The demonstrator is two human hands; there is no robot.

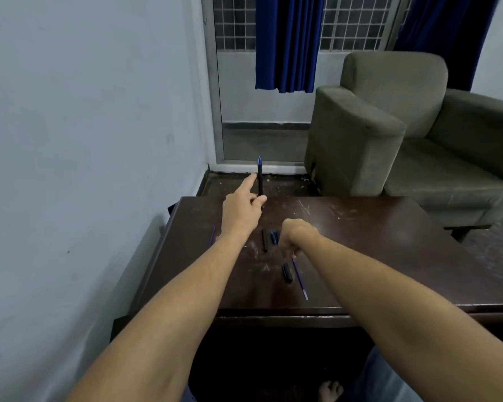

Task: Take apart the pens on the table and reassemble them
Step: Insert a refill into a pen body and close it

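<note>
My left hand (243,206) holds a black pen (260,178) upright by its lower end above the far part of the dark table (360,256), blue tip pointing up, index finger stretched out. My right hand (295,237) is curled, fingers down, over the pen parts at the table's middle; whether it grips anything is hidden. A black barrel piece (265,240) and a blue part (274,237) lie just left of that hand. Nearer me lie a black cap (287,272) and a thin blue refill (300,280). Another blue refill (212,235) lies left of my left forearm.
A grey armchair (404,134) stands behind the table to the right. A pale wall runs along the left, close to the table's left edge. Blue curtains (288,42) hang at a window and door at the back. My bare foot (330,391) shows under the table.
</note>
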